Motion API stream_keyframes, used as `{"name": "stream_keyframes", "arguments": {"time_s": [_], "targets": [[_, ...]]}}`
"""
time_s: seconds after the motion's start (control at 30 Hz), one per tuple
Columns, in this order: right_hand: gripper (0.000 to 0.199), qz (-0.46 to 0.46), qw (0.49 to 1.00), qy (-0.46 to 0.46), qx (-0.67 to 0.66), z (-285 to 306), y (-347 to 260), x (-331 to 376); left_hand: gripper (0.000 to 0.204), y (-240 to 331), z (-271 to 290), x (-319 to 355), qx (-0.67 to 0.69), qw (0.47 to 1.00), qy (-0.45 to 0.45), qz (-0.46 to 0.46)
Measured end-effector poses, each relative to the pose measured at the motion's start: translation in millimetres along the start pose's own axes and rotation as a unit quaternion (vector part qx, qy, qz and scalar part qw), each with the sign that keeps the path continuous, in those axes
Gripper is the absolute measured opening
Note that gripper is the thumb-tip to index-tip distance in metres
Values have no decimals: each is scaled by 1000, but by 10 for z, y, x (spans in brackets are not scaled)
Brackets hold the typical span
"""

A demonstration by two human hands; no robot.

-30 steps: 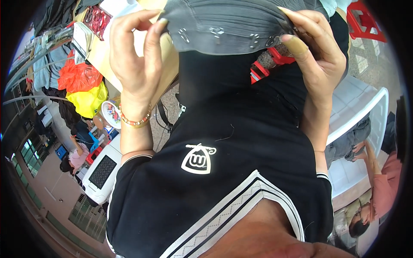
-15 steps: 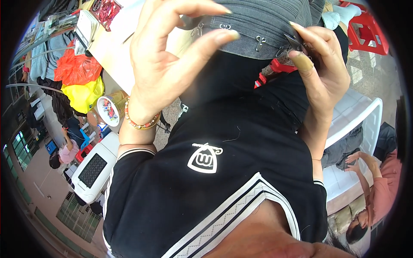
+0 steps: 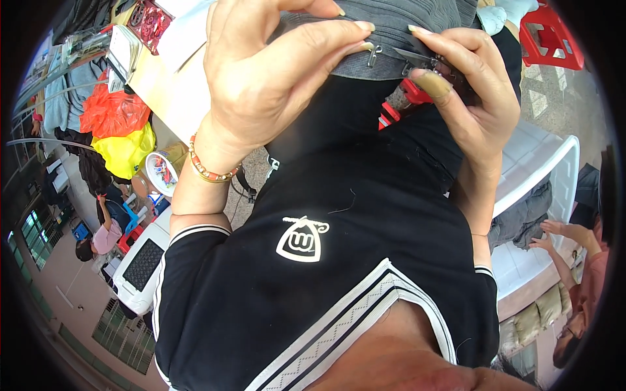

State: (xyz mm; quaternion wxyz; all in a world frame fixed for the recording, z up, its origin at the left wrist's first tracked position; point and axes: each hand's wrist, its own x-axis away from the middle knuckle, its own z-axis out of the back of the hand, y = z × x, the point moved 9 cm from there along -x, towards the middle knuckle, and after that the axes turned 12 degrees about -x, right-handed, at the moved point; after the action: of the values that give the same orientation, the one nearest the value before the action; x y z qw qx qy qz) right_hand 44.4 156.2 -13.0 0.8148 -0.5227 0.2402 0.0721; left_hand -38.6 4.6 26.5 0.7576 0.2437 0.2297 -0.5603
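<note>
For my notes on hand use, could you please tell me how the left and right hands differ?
The left hand has a beaded bracelet at its wrist; the right hand shows none.
The right hand wears a tan covering on its thumb; none shows on the left hand.
The right hand holds a small pointed tool; the left hand has its fingertips close to a metal fastener.
Both hands are at the grey fabric.

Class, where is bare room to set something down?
Bare: tabletop between the left hand and the notebook stack; floor between the red stool and white tub. Crowded: grey ribbed fabric with metal hooks, between that hand and the right hand.
</note>
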Motion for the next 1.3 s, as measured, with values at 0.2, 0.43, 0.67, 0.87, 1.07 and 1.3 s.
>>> {"name": "stream_keyframes", "arguments": {"time_s": [0.2,0.43,0.67,0.87,1.07,1.3], "targets": [[42,51,998,-26,7,-39,-62,-48,22,-12,-1,78,-20,999,15,21],[40,64,996,-65,18,-52,-112,-97,8,-45,23,80,-14,999,4,52],[40,83,993,-74,45,-61,-156,-135,16,-2,7,10,-30,999,-7,29],[40,74,993,-75,55,-62,-156,-143,19,68,-10,-64,-69,996,-43,-23],[40,75,993,-70,53,-55,-168,-144,26,87,-15,-82,-97,992,-39,-70],[40,81,991,-73,74,-56,-191,-159,27,53,-32,-26,-54,996,4,-74]]}}
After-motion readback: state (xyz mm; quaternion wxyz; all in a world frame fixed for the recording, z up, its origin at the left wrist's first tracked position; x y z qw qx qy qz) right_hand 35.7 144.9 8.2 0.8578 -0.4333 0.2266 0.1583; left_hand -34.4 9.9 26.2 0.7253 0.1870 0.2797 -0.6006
